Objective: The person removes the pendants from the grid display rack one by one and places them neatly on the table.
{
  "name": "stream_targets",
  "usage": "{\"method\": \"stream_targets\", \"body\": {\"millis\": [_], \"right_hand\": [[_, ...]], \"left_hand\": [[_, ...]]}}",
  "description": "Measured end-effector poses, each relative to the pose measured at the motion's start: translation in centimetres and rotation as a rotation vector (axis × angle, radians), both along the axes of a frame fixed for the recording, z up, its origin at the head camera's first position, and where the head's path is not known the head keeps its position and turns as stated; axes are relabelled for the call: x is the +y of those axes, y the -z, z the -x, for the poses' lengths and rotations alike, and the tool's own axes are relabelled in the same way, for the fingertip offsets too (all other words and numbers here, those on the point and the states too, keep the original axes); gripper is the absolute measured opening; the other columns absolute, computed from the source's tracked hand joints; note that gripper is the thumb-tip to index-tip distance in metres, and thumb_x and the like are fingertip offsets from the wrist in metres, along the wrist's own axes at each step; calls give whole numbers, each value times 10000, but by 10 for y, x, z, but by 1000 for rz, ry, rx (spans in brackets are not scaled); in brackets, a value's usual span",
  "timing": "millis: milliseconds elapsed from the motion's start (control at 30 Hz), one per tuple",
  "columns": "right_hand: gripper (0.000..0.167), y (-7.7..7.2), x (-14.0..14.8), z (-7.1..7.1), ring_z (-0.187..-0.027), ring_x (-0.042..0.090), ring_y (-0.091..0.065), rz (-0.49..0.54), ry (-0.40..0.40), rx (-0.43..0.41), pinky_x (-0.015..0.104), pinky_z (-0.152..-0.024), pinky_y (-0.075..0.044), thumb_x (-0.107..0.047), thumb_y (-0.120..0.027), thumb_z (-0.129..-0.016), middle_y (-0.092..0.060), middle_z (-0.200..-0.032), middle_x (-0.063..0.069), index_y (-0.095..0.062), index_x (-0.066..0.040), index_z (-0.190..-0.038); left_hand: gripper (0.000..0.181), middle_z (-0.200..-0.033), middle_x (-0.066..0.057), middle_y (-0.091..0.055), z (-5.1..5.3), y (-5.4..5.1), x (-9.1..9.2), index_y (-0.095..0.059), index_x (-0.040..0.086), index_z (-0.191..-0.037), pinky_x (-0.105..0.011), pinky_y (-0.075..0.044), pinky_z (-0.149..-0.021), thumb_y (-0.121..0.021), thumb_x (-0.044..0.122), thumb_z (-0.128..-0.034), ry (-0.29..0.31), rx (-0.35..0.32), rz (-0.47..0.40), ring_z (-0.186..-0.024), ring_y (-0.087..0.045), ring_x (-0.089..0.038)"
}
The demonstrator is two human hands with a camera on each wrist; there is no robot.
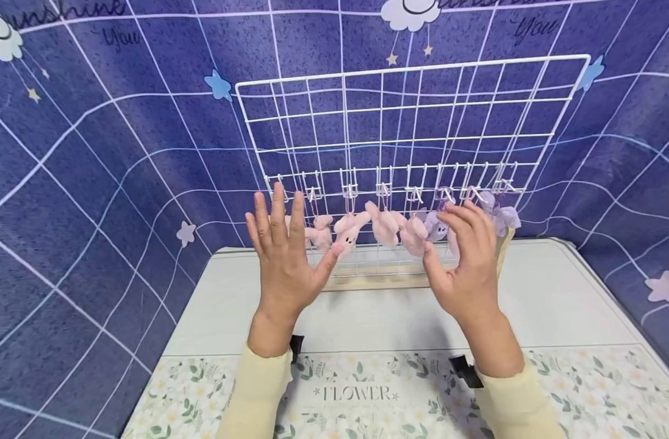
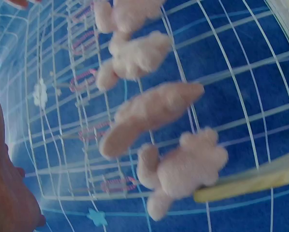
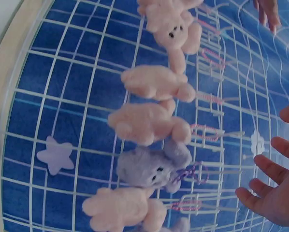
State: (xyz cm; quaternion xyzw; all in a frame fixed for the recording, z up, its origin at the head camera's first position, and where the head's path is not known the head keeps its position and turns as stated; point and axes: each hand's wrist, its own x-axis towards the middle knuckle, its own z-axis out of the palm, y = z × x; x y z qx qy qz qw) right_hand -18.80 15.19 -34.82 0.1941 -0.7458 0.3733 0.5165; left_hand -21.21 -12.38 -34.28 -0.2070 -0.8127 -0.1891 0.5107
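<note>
Several small pink plush bunny keychains [image 1: 349,235] hang in a row from hooks on a white wire grid rack [image 1: 422,70]. Purple plush keychains [image 1: 506,219] hang towards the right end, one between pink ones [image 3: 144,166]. My left hand [image 1: 285,262] is raised before the left part of the row, fingers straight and spread, holding nothing. Before the right part is my right hand [image 1: 468,262], its fingers apart and slightly bent, with nothing gripped. The right wrist view shows a gap between that hand [image 3: 280,188] and the plushes. Both hands partly hide the row in the head view.
The rack stands on a wooden base [image 1: 378,281] upon a white table [image 1: 559,292]. A floral mat [image 1: 361,421] printed "FLOWER" lies nearer. Blue patterned cloth [image 1: 120,244] surrounds the back and sides. Hook tips [image 1: 416,194] stick out towards the hands.
</note>
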Motion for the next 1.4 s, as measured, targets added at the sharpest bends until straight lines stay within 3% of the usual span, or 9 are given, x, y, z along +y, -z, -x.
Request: {"method": "stream_targets", "body": {"millis": [100, 267, 367, 533, 800, 1000, 1100, 1233, 1400], "right_hand": [[364, -1, 5, -1, -1307, 462, -542, 72, -22, -4, 433, -1225, -329, -137, -670, -858, -677, -1257, 253, -691, 47, -1171], [285, -3, 9, -2, -1174, 433, -596, 156, -52, 19, 308, -1121, -369, -119, -667, -859, -701, -1158, 263, -705, 72, -1067], [242, -6, 11, -2, -1134, 308, -621, 227, -36, 28, 277, -1079, -371, -104, -657, -866, -701, -1095, 273, -691, 100, -993], [220, -8, 19, -1, -1153, 51, -544, 319, -13, 19, 229, -1029, -403, -51, -635, -848, -651, -1066, 302, -642, 148, -943], [236, -18, 26, -7, -1127, 3, -521, 434, 26, -29, 212, -979, -418, -5, -618, -844, -581, -1110, -162, -608, 180, -990], [304, -22, 27, -9, -1155, -22, -448, 469, 77, -93, 222, -964, -366, 47, -586, -811, -505, -1129, -209, -582, 182, -1084], [352, -10, 41, 4, -1171, -30, -410, 491, 133, -163, 219, -968, -366, 43, -605, -826, -457, -1148, -228, -593, 135, -1165], [392, 5, 58, 23, -1201, -7, -395, 483, 175, -234, 223, -976, -361, 16, -645, -835, -508, -1197, -173, -618, 49, -1225], [418, 14, 66, 34, -1316, 176, -411, 412, 221, -286, 311, -1084, -297, -26, -676, -858, -592, -1356, 97, -621, 2, -1271]], "left_hand": [[927, -1751, -178, -216, 7, 2, -8, -226, 139, -1682, -680, -35, -1302, -626, 545, -951, -12, 19, -43, -1647, -92, -432], [872, -1745, -175, -232, 21, 5, -24, -231, 90, -1665, -653, -54, -1312, -551, 566, -1008, -30, 0, -129, -1649, -111, -405], [861, -1747, -166, -236, 27, 7, -33, -231, 45, -1655, -609, -70, -1329, -530, 555, -1029, -17, -53, -189, -1651, -128, -387], [840, -1745, -135, -257, 34, 9, -46, -180, 40, -1676, -540, -122, -1345, -495, 513, -1056, 21, -208, -314, -1649, -178, -301], [651, -1598, -75, -512, 46, 10, -62, -324, 89, -1650, -457, -375, -1256, -537, 317, -1078, 134, -368, -494, -1492, -492, -221], [591, -1538, -91, -588, 51, 13, -64, -412, 86, -1613, -439, -431, -1212, -577, 174, -1052, 144, -402, -512, -1422, -568, -257], [591, -1551, -109, -573, 54, 13, -63, -412, 77, -1610, -445, -420, -1223, -579, 175, -1051, 152, -425, -510, -1436, -553, -268], [588, -1549, -128, -573, 58, 13, -62, -425, 48, -1597, -450, -416, -1227, -589, 169, -1045, 164, -439, -519, -1435, -557, -279], [579, -1547, -148, -573, 61, 17, -60, -438, 40, -1587, -456, -419, -1225, -587, 186, -1047, 164, -442, -514, -1429, -568, -289]]}}
